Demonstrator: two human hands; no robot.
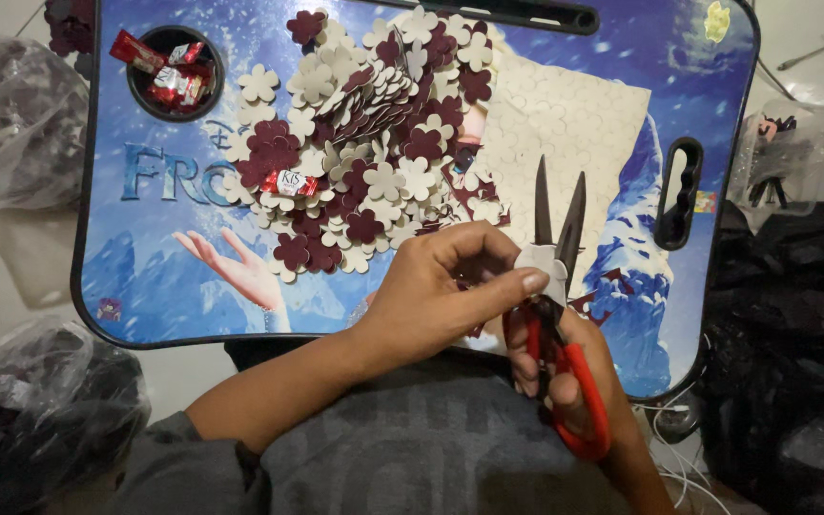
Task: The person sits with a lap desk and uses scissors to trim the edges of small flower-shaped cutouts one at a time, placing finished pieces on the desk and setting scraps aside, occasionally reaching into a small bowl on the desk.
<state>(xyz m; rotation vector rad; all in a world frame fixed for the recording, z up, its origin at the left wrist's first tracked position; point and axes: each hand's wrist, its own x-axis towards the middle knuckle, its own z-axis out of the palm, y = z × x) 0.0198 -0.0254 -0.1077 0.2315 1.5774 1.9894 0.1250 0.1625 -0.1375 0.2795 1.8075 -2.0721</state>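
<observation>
Head view: we take the blue lap tray as our landmark. Off its left edge lie clear plastic bags. In the round cup hole at its top left corner sit red sweet wrappers. Across its middle spreads a heap of cream and maroon flower cutouts, with one more wrapped sweet on the heap. Near the tray's lower edge our left hand pinches a small pale cutout between thumb and fingers, right at the blades. Just right of it our right hand grips the red-handled scissors, blades parted and pointing up over a cream sheet on the tray's right half. Beyond the right edge lie dark bags.
</observation>
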